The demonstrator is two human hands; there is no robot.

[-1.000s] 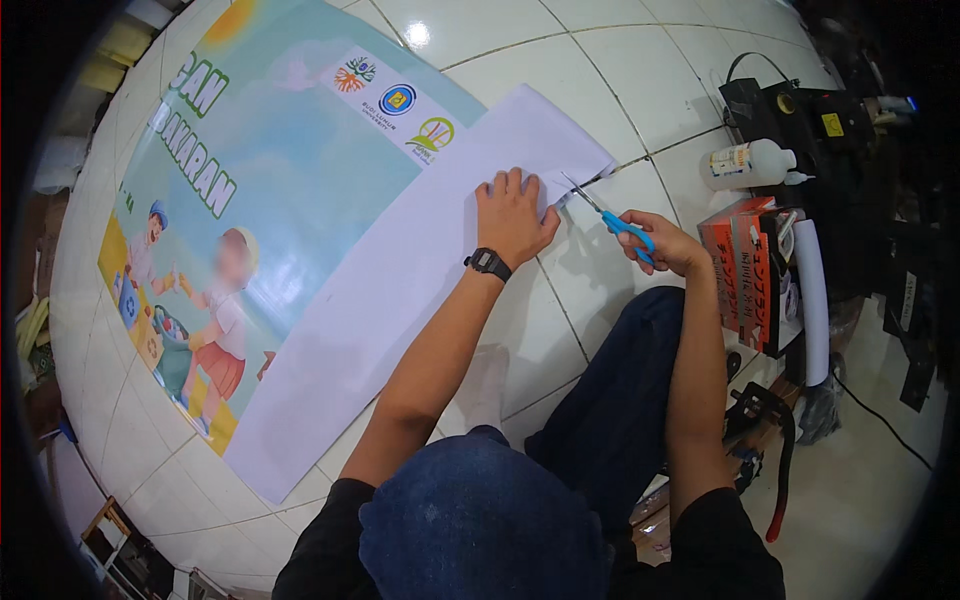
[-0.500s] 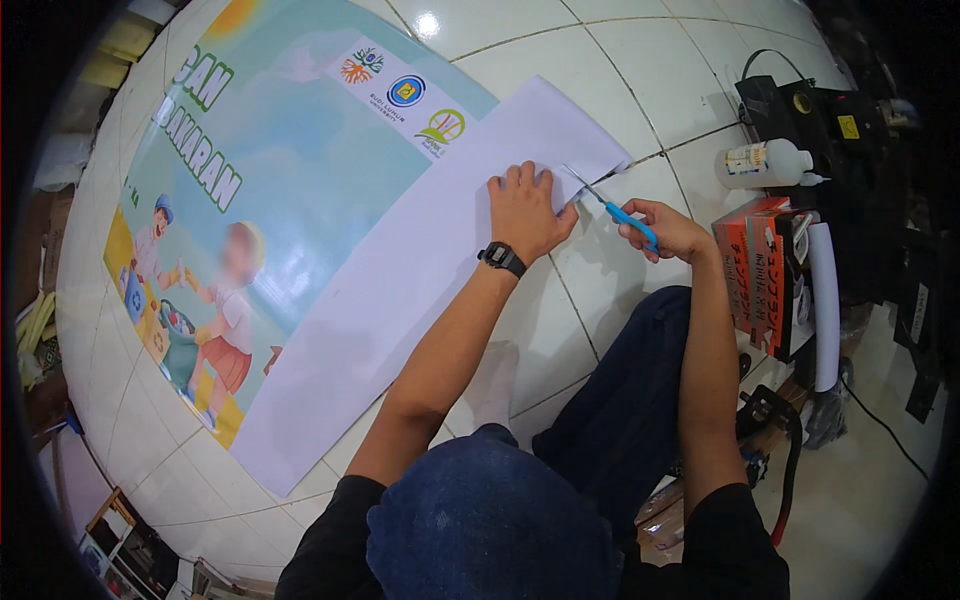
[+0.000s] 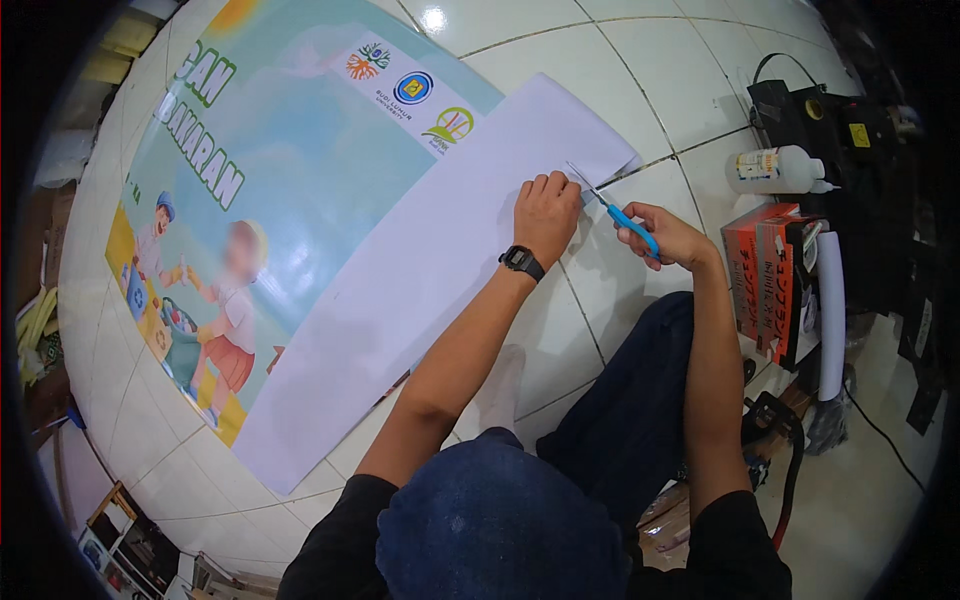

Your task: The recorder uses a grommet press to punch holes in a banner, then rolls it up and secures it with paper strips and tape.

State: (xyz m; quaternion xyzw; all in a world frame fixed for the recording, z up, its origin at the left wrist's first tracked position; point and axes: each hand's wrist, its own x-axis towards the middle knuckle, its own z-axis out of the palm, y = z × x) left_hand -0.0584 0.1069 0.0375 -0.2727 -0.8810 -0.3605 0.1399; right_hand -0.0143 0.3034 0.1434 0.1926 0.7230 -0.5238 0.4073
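Note:
A large printed banner lies on the tiled floor, with a long strip along its near side turned over to show the white back. My left hand, a black watch on its wrist, is closed at the near edge of that strip, fingers curled over the material. In my right hand are the blue-handled scissors, my fingers through the grips. Their blades reach over the white strip just right of my left hand, pointing away to the upper left. How far the blades are parted is hard to see.
On the right stand a white plastic bottle, an orange box and a white roll beside black equipment. A dark cable runs over the floor there. My bent knee is below the scissors.
My left hand has gone from lying spread on the white strip to curled fingers at its edge, slightly to the right. The scissors stay in my right hand, almost in place.

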